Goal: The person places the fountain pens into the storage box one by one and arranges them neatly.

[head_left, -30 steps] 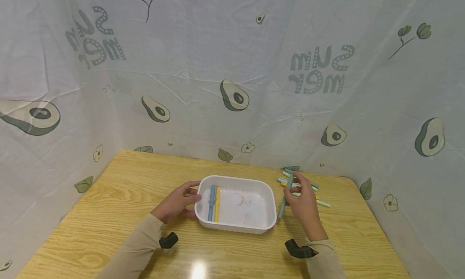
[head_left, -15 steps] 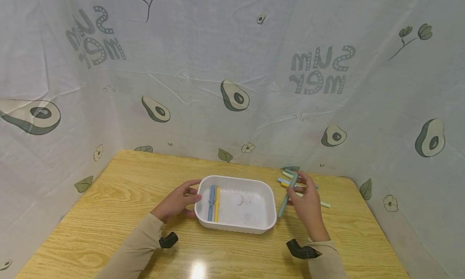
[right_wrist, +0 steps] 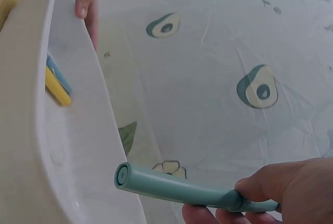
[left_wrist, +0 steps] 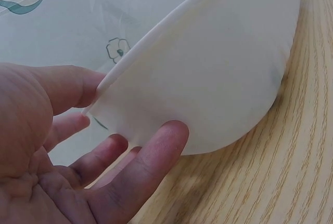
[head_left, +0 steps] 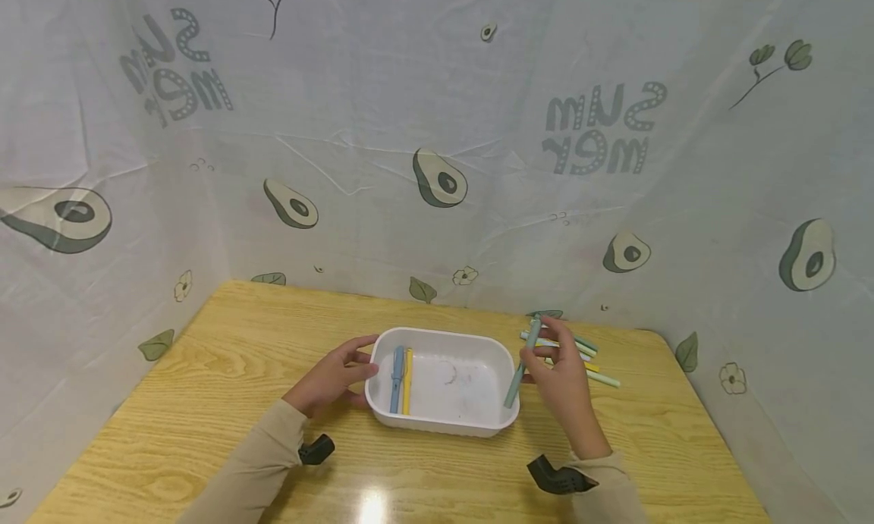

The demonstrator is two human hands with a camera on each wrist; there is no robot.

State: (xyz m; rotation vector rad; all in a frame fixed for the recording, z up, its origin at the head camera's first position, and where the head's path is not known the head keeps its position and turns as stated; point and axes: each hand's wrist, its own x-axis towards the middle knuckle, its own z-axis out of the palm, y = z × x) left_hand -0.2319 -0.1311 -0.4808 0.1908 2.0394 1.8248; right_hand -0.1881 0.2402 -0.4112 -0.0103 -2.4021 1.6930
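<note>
A white plastic tray (head_left: 454,391) stands on the table, with a blue pen (head_left: 397,380) and a yellow pen (head_left: 407,387) side by side at its left end. My left hand (head_left: 334,380) grips that end, thumb over the rim and fingers against the outer wall in the left wrist view. At the opposite end, my right hand (head_left: 563,376) pinches a green pen (right_wrist: 171,186) between thumb and fingers. The pen is tilted, and its lower end overlaps the tray's right rim in the head view.
Behind and beside my right hand lies a loose pile of several pens, among them a pale green pen (head_left: 604,379), partly hidden by the hand. A patterned cloth (head_left: 369,228) hangs behind the wooden table (head_left: 273,319).
My right hand has moved left with the green pen, bringing its lower end from beside the tray to over its right rim. The left hand stays on the tray.
</note>
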